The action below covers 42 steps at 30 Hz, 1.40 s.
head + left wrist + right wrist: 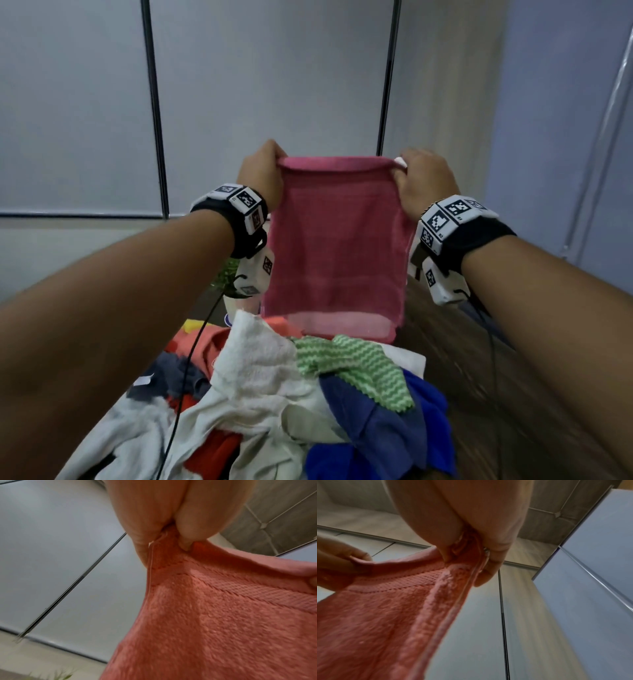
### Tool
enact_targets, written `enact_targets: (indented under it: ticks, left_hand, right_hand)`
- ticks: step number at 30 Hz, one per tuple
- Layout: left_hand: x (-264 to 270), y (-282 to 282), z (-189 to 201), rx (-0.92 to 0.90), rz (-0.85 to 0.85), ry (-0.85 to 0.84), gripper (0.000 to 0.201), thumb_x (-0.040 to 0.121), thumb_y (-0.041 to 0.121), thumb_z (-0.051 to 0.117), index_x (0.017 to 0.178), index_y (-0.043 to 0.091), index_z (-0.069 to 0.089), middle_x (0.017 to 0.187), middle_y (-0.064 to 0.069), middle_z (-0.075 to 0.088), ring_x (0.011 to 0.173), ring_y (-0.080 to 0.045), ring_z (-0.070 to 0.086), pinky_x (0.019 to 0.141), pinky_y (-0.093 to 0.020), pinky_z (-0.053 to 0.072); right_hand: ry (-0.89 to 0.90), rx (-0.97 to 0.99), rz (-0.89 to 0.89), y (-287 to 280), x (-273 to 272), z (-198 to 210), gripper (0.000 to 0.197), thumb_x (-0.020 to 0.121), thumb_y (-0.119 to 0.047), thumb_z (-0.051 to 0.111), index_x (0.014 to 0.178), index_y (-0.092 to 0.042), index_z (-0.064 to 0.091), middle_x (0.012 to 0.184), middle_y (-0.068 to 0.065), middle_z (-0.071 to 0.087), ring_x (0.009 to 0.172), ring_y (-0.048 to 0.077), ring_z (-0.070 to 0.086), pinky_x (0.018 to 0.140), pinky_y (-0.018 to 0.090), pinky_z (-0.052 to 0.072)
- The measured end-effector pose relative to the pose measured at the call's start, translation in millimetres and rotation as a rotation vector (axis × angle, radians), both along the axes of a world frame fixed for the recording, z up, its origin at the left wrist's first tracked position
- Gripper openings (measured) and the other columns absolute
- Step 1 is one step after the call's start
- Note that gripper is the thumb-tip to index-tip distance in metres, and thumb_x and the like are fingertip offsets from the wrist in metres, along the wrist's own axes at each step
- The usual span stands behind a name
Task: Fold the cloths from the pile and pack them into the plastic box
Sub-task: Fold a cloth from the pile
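A pink terry cloth (335, 246) hangs flat and upright in front of me, held up by its two top corners. My left hand (265, 164) pinches the top left corner (169, 539), thumb against fingers. My right hand (416, 174) pinches the top right corner (467, 551). The cloth's lower edge hangs just above the pile of cloths (274, 394) on the table. The pink cloth (214, 615) fills the lower right of the left wrist view, and the same cloth (376, 615) fills the lower left of the right wrist view. No plastic box shows in any view.
The pile holds white (253, 363), green zigzag (356, 366), blue (394, 438), orange and grey cloths. A wooden table (455, 359) shows to the right of the pile. A small plant (226, 274) stands behind my left wrist. Grey wall panels rise beyond.
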<state>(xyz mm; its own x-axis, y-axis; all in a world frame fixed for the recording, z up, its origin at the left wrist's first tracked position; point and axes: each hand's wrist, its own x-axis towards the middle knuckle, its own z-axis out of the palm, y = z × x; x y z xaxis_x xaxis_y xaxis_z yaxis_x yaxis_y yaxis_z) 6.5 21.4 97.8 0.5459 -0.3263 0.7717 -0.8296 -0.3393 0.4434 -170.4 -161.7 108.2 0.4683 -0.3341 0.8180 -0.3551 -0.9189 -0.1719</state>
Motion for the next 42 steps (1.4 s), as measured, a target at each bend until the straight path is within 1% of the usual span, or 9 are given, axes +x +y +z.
enact_targets:
  ticks: [5, 9, 13, 18, 22, 26, 31, 36, 42]
  left_hand:
    - [-13.1, 12.9, -7.7, 0.031, -0.141, -0.065, 0.021, 0.086, 0.003, 0.052, 0.098, 0.012, 0.066, 0.09, -0.008, 0.07, 0.084, -0.027, 0.066, 0.073, -0.029, 0.048]
    - [-17.0, 31.6, -59.8, 0.698, -0.379, 0.108, 0.012, 0.086, 0.017, 0.071, 0.084, 0.029, 0.072, 0.074, 0.005, 0.071, 0.061, -0.006, 0.062, 0.071, -0.026, 0.054]
    - [-17.5, 39.8, -106.8, 1.063, -0.389, 0.115, 0.01, 0.083, 0.034, 0.076, 0.09, 0.039, 0.073, 0.082, 0.019, 0.071, 0.068, 0.003, 0.062, 0.067, -0.014, 0.047]
    - [-13.1, 44.4, -121.4, 1.069, -0.419, 0.258, 0.005, 0.082, 0.038, 0.076, 0.084, 0.036, 0.071, 0.08, 0.015, 0.072, 0.068, 0.002, 0.063, 0.063, -0.011, 0.05]
    - [-8.6, 46.2, -127.8, 1.021, -0.421, 0.37, 0.007, 0.084, 0.038, 0.074, 0.083, 0.03, 0.074, 0.077, 0.012, 0.074, 0.065, -0.002, 0.066, 0.061, -0.02, 0.052]
    - [-18.4, 42.2, -136.3, 1.083, -0.396, 0.325, 0.001, 0.086, 0.032, 0.074, 0.085, 0.032, 0.074, 0.075, 0.017, 0.072, 0.063, 0.003, 0.062, 0.061, -0.012, 0.05]
    - [-25.0, 39.9, -143.6, 1.114, -0.393, 0.274, 0.009, 0.087, 0.03, 0.073, 0.094, 0.024, 0.076, 0.083, 0.013, 0.071, 0.072, -0.002, 0.06, 0.072, -0.015, 0.048]
    - [-30.0, 44.6, -146.7, 1.112, -0.328, 0.182, 0.009, 0.089, 0.031, 0.07, 0.094, 0.025, 0.075, 0.08, 0.015, 0.067, 0.072, -0.003, 0.058, 0.065, -0.013, 0.042]
    - [-34.0, 57.8, -148.1, 1.153, -0.34, 0.219, 0.003, 0.089, 0.029, 0.07, 0.089, 0.03, 0.073, 0.074, 0.02, 0.066, 0.07, -0.001, 0.057, 0.067, -0.017, 0.044]
  right_hand:
    - [0.031, 0.094, 0.184, 19.0, -19.0, -24.0, 0.03, 0.09, -0.019, 0.062, 0.119, -0.015, 0.061, 0.104, 0.01, 0.068, 0.092, 0.029, 0.061, 0.076, 0.023, 0.037]
    - [0.519, 0.187, 0.258, 39.7, -41.1, -92.5, 0.054, 0.071, -0.019, 0.078, 0.114, -0.03, 0.048, 0.088, -0.003, 0.061, 0.077, 0.02, 0.061, 0.063, 0.026, 0.041]
    - [0.81, 0.193, 0.215, 42.8, -48.2, -140.5, 0.04, 0.07, -0.015, 0.076, 0.096, -0.029, 0.049, 0.091, -0.003, 0.057, 0.078, 0.017, 0.054, 0.063, 0.028, 0.041]
    - [0.881, 0.219, 0.185, 40.8, -51.0, -154.6, 0.017, 0.077, -0.021, 0.072, 0.086, -0.029, 0.06, 0.08, -0.014, 0.053, 0.086, 0.017, 0.058, 0.07, 0.025, 0.04]
    - [0.824, 0.316, 0.257, 38.4, -49.3, -165.0, 0.051, 0.073, -0.026, 0.078, 0.115, -0.031, 0.05, 0.109, -0.002, 0.054, 0.09, 0.016, 0.057, 0.079, 0.028, 0.047]
    - [0.848, 0.32, 0.256, 44.4, -45.2, -170.8, 0.049, 0.069, -0.025, 0.08, 0.101, -0.029, 0.042, 0.107, -0.001, 0.045, 0.084, 0.021, 0.055, 0.072, 0.033, 0.048]
    - [0.854, 0.193, 0.192, 46.5, -48.3, -170.0, 0.019, 0.071, -0.02, 0.078, 0.078, -0.02, 0.06, 0.092, -0.005, 0.046, 0.073, 0.011, 0.05, 0.055, 0.02, 0.034]
    - [0.88, 0.267, 0.162, 50.8, -52.5, -168.0, 0.026, 0.076, -0.04, 0.078, 0.081, -0.015, 0.076, 0.087, -0.001, 0.068, 0.08, 0.016, 0.064, 0.074, 0.033, 0.056]
    - [0.931, 0.227, 0.132, 51.8, -60.3, -168.9, 0.048, 0.078, -0.023, 0.076, 0.121, -0.027, 0.054, 0.11, 0.0, 0.044, 0.098, 0.021, 0.057, 0.089, 0.036, 0.05]
